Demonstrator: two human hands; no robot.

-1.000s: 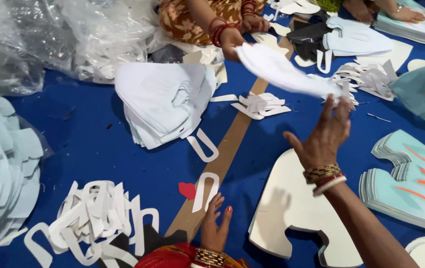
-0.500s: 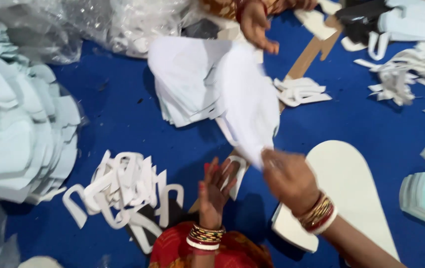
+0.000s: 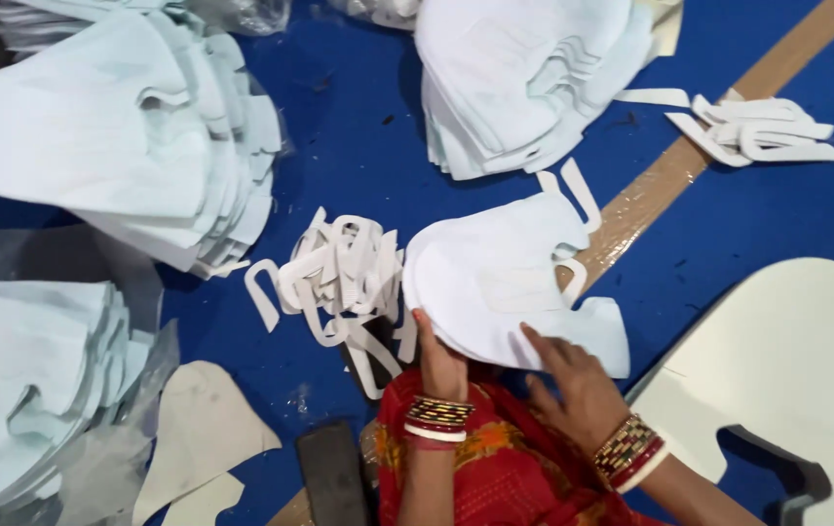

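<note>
On the blue mat [image 3: 359, 156] I see my left hand [image 3: 439, 360] and right hand [image 3: 578, 385], both open-fingered, pressing a white cut piece [image 3: 505, 292] flat beside loose strips [image 3: 339, 278]

Surface: a blue floor sheet [image 3: 359, 166] with a brown tape strip [image 3: 675, 170] crossing it diagonally.
Top: a stack of white cut fabric pieces [image 3: 524, 78]; beside it small white U-shaped offcuts [image 3: 763, 131].
Left: two fanned stacks of pale fabric pieces [image 3: 115, 136] [image 3: 27, 380].
Centre: a heap of white loop-shaped scraps [image 3: 339, 278].
Right: a large white board template [image 3: 787, 370].
</note>
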